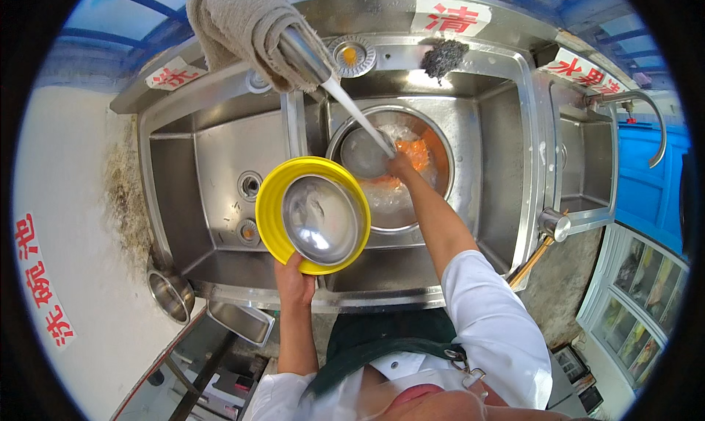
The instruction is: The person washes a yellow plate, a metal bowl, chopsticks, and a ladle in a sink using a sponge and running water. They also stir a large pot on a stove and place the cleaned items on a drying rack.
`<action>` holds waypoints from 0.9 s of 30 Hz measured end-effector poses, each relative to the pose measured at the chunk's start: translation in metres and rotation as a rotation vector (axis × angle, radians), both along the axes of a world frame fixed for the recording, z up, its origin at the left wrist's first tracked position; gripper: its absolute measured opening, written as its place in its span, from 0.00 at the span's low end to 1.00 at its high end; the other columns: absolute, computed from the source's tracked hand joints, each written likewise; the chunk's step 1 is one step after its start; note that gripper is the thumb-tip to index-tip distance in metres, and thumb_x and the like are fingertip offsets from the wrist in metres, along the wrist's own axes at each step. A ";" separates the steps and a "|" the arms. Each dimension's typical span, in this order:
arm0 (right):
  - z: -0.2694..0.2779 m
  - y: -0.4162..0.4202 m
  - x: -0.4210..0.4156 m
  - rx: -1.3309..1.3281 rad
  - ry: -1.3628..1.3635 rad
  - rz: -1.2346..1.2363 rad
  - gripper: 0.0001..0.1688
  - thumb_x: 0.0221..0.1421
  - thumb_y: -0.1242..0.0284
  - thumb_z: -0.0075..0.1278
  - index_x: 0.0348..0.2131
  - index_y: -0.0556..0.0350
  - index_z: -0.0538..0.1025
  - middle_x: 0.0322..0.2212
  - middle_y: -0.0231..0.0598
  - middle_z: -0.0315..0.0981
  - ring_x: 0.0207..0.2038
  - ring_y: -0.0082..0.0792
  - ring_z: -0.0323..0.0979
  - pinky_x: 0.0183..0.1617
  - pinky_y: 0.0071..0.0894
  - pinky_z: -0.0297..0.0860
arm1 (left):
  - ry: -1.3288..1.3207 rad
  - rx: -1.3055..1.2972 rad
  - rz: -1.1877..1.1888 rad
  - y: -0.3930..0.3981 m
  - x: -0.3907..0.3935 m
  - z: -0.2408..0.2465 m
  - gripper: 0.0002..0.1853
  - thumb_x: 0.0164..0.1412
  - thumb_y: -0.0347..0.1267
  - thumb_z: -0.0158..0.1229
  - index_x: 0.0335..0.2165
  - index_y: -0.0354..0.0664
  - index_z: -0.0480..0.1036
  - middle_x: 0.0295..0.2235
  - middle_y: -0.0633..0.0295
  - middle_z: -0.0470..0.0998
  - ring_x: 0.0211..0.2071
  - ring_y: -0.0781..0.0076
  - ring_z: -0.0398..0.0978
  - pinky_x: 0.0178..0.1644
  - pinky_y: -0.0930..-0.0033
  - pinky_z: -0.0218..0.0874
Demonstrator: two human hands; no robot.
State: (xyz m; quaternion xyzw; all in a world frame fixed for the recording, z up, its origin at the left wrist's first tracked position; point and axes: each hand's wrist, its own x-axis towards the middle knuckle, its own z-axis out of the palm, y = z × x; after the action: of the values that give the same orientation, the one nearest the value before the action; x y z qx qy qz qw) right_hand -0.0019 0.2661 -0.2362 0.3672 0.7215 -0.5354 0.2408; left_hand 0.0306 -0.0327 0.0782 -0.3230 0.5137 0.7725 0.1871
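My left hand (298, 282) grips the near rim of a yellow bowl (270, 228), tilted over the divider between two stainless steel sinks. Inside it rests a shiny metal bowl (322, 220). In the middle sink stands a wide metal basin (445, 195) with bubbly water. My right hand (403, 166) reaches into it, at the right edge of a round grey metal bowl (363, 154), and seems to hold it. A water stream (355, 109) from the tap (305, 54) falls beside my fingers. An orange item (414, 152) shows behind my hand; what it is I cannot tell.
A grey towel (237, 30) is wrapped around the tap. Dark steel wool (444, 57) and a drain strainer (352, 55) lie on the back ledge. A smaller sink with a curved faucet (658, 123) stands right. A metal pot (171, 295) and metal pan (242, 320) are at lower left.
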 end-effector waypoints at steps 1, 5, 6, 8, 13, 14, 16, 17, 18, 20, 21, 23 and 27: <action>0.005 -0.017 0.002 -0.140 -0.089 -0.004 0.21 0.51 0.63 0.52 0.35 0.67 0.73 0.21 0.48 0.74 0.17 0.37 0.72 0.19 0.32 0.68 | 0.004 -0.011 0.026 -0.009 0.004 0.004 0.22 0.54 0.19 0.48 0.50 0.36 0.63 0.47 0.56 0.71 0.46 0.63 0.72 0.51 0.62 0.65; 0.080 -0.042 0.047 -0.441 -0.084 -0.331 0.16 0.55 0.66 0.48 0.33 0.64 0.74 0.17 0.43 0.70 0.11 0.30 0.66 0.12 0.25 0.60 | 0.084 -0.061 0.097 -0.045 0.013 0.011 0.24 0.53 0.18 0.47 0.50 0.36 0.63 0.46 0.56 0.71 0.46 0.62 0.72 0.50 0.61 0.65; 0.093 -0.036 0.053 -0.530 -0.127 -0.441 0.16 0.56 0.66 0.47 0.33 0.64 0.74 0.16 0.42 0.70 0.11 0.30 0.65 0.13 0.24 0.60 | 0.081 -0.061 0.091 -0.052 0.013 0.011 0.22 0.53 0.19 0.50 0.49 0.36 0.63 0.45 0.57 0.71 0.45 0.64 0.73 0.48 0.64 0.67; 0.108 -0.042 0.042 -0.580 0.023 -0.557 0.16 0.57 0.65 0.47 0.34 0.63 0.73 0.16 0.40 0.69 0.10 0.29 0.64 0.13 0.23 0.59 | 0.058 -0.053 0.082 -0.046 0.005 0.017 0.22 0.54 0.18 0.49 0.49 0.36 0.63 0.45 0.57 0.71 0.44 0.64 0.73 0.47 0.64 0.68; 0.110 -0.031 0.022 -0.241 0.010 -0.158 0.22 0.59 0.63 0.46 0.46 0.62 0.68 0.27 0.47 0.73 0.19 0.28 0.72 0.19 0.26 0.65 | 0.052 0.003 0.115 -0.036 -0.005 0.017 0.24 0.54 0.18 0.48 0.51 0.38 0.62 0.46 0.57 0.71 0.45 0.63 0.73 0.46 0.62 0.69; 0.154 -0.050 0.012 -0.076 0.118 -0.237 0.22 0.57 0.71 0.48 0.49 0.58 0.66 0.36 0.53 0.74 0.27 0.37 0.76 0.28 0.33 0.71 | 0.048 0.014 0.140 -0.043 -0.001 0.017 0.25 0.54 0.18 0.48 0.52 0.40 0.60 0.46 0.58 0.70 0.45 0.63 0.73 0.46 0.61 0.70; 0.156 -0.029 0.021 0.434 0.540 -0.015 0.25 0.52 0.78 0.49 0.51 0.54 0.65 0.40 0.53 0.72 0.33 0.43 0.76 0.34 0.36 0.71 | 0.050 0.010 0.077 -0.036 -0.003 0.018 0.25 0.54 0.18 0.48 0.52 0.41 0.60 0.46 0.58 0.70 0.45 0.62 0.73 0.46 0.60 0.70; 0.157 -0.018 0.025 0.695 0.739 0.102 0.28 0.50 0.82 0.49 0.52 0.52 0.64 0.41 0.52 0.72 0.37 0.46 0.75 0.37 0.37 0.72 | 0.051 0.008 0.040 -0.033 -0.005 0.017 0.25 0.54 0.18 0.47 0.52 0.41 0.60 0.47 0.59 0.69 0.45 0.62 0.73 0.46 0.60 0.70; 0.170 -0.007 0.025 0.654 0.656 0.132 0.35 0.42 0.88 0.49 0.52 0.51 0.64 0.46 0.49 0.69 0.45 0.53 0.70 0.44 0.40 0.70 | 0.072 0.022 0.034 -0.029 -0.004 0.012 0.26 0.55 0.17 0.46 0.53 0.41 0.59 0.47 0.59 0.69 0.47 0.62 0.72 0.47 0.61 0.69; 0.216 0.009 0.025 0.633 0.873 0.154 0.36 0.41 0.90 0.47 0.52 0.50 0.64 0.44 0.49 0.70 0.45 0.53 0.70 0.43 0.40 0.69 | 0.133 -0.111 0.063 -0.018 0.001 0.005 0.25 0.55 0.18 0.46 0.53 0.42 0.59 0.47 0.59 0.69 0.46 0.61 0.72 0.45 0.58 0.70; 0.240 0.018 0.029 0.633 0.970 0.162 0.36 0.41 0.91 0.46 0.52 0.50 0.64 0.44 0.49 0.70 0.45 0.52 0.70 0.43 0.40 0.69 | 0.159 -0.170 0.066 -0.012 0.006 -0.002 0.25 0.55 0.19 0.46 0.52 0.43 0.59 0.47 0.59 0.69 0.46 0.61 0.72 0.43 0.56 0.71; 0.290 0.019 0.042 0.689 0.901 0.062 0.33 0.42 0.88 0.49 0.50 0.49 0.66 0.35 0.52 0.73 0.36 0.53 0.73 0.37 0.39 0.69 | 0.230 -0.194 0.006 -0.017 0.012 -0.024 0.29 0.56 0.18 0.45 0.56 0.45 0.54 0.50 0.59 0.66 0.48 0.61 0.71 0.44 0.57 0.71; 0.324 0.007 0.062 0.533 0.730 -0.264 0.14 0.58 0.69 0.49 0.40 0.59 0.66 0.31 0.58 0.74 0.34 0.61 0.72 0.33 0.46 0.68 | 0.128 -0.103 -0.125 0.027 0.010 -0.015 0.26 0.57 0.19 0.47 0.55 0.44 0.58 0.50 0.58 0.68 0.47 0.61 0.71 0.47 0.58 0.69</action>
State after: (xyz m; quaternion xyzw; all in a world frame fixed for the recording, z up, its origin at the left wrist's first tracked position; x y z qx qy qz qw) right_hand 0.0602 0.2730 0.0881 0.2925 0.8184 -0.4518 -0.2015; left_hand 0.0405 -0.0056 0.0636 -0.2494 0.5827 0.7510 0.1851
